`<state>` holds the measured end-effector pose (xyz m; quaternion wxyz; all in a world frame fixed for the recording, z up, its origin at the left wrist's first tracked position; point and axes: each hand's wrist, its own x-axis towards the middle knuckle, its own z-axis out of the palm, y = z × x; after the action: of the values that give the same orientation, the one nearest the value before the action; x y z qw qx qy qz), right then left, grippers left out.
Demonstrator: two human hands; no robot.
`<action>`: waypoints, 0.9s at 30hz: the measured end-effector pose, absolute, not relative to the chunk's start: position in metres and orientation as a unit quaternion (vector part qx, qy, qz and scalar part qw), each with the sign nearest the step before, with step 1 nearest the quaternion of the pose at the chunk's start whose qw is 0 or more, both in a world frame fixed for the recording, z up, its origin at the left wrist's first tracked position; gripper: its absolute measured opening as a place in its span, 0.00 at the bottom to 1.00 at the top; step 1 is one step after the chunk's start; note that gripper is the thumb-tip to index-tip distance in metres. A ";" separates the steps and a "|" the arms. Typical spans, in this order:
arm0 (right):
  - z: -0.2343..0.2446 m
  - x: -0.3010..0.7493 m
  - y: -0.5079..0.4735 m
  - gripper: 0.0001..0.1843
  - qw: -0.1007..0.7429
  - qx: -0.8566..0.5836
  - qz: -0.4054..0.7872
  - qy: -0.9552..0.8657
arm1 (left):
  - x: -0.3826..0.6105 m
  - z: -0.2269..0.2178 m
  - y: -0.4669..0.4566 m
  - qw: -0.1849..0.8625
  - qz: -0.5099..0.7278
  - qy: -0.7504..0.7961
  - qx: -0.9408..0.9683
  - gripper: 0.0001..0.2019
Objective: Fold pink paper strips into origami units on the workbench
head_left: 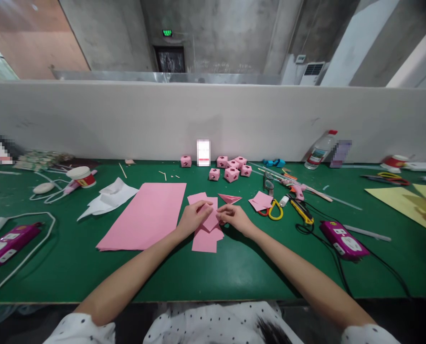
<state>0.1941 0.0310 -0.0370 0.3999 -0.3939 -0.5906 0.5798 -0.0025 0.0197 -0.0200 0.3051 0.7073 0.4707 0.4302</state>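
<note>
The left hand point(193, 217) and the right hand point(236, 217) pinch together one pink paper piece point(211, 220), partly folded, low over the green table point(213, 272), while several finished pink cubes point(230, 173) stand behind and flat pink squares point(204, 241) lie unfolded under it.

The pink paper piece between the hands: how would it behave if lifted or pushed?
The pink paper piece, pinched by the left hand and right hand, looks thin, so it is probably light and floppy. Pushed on the green table, it would likely slide or crease.
</note>
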 end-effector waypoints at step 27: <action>-0.047 0.196 0.041 0.22 0.434 -0.411 0.592 -0.541 | 0.000 -0.024 0.018 0.344 0.442 0.452 0.695 0.19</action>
<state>0.1964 0.0407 -0.0474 0.4339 -0.4110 -0.5411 0.5917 0.0001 0.0180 -0.0243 0.3437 0.6949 0.4516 0.4416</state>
